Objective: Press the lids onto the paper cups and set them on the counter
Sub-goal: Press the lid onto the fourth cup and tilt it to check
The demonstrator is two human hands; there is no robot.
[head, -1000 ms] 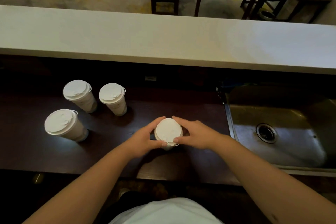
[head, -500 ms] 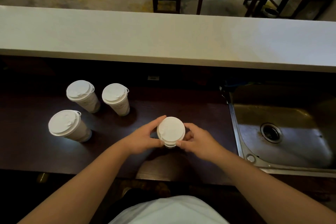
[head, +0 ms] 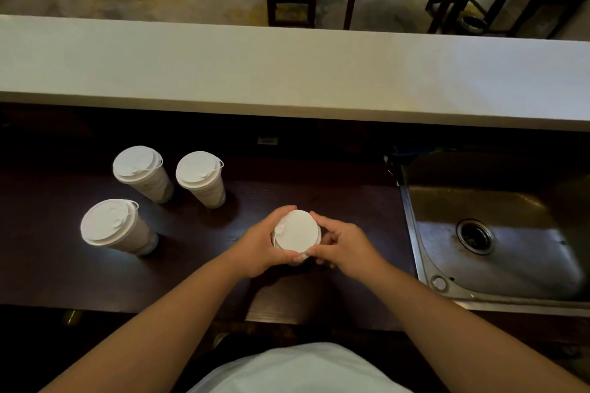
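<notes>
1. The lidded cup (head: 297,234) is standing upright on the dark tabletop (head: 335,201), near its front edge and somewhat right of the middle. Its long axis is running nearly straight up toward the camera, so mostly the round white lid is showing and the wall is largely hidden.
2. The left hand (head: 260,244) is cupping the cup's left side, fingers curling round the far rim and thumb coming in along the near rim.
3. The right hand (head: 341,246) is gripping the opposite side, fingers curled, thumb tip pinching the near rim just beside the left thumb.
4. Both hands are lying level with the lid, one on each side, so neither is nearer; the cup is sitting directly between them.
5. By my judgement the rim is being squeezed down all round; any further pressing needs to go straight down along that upright axis, or the cup could tip or buckle.
6. Three other lidded cups (head: 204,177) are standing well apart to the left, toward the tabletop's back-left area.
7. A steel sink (head: 498,249) is adjoining the tabletop's right edge, and a pale raised counter (head: 287,73) is running along its back edge.
</notes>
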